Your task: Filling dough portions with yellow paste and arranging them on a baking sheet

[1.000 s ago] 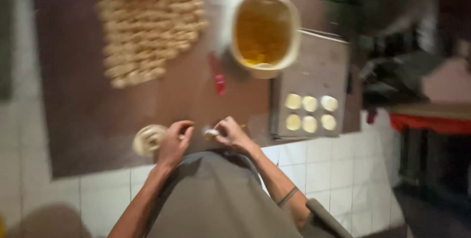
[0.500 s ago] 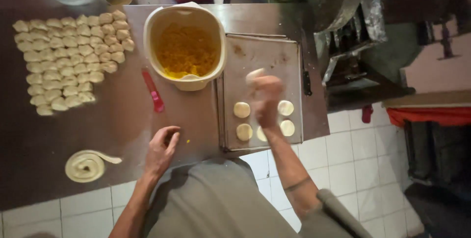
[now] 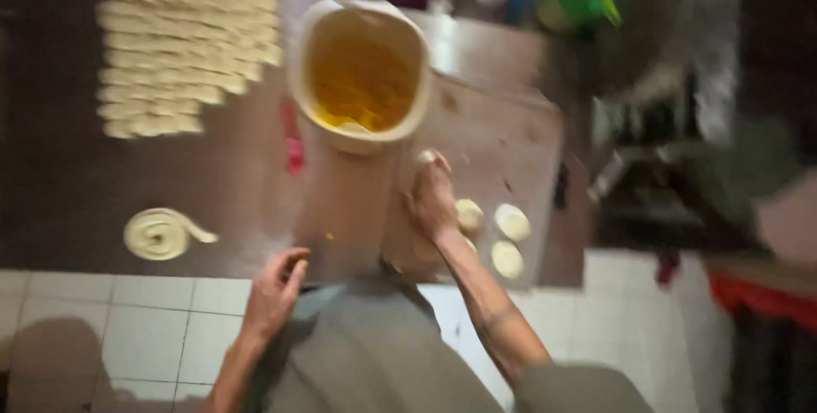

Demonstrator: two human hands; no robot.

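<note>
Right hand (image 3: 432, 196) over dough discs (image 3: 511, 221), grip unclear, left hand (image 3: 274, 290) open, tub (image 3: 361, 73), coil (image 3: 160, 233) nearby

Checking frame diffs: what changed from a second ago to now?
The right hand left the table edge and went to the tray, where it now holds a dough piece near the discs. The left hand stayed at the table edge, empty. The dough coil, bucket and dough rows did not move.
</note>
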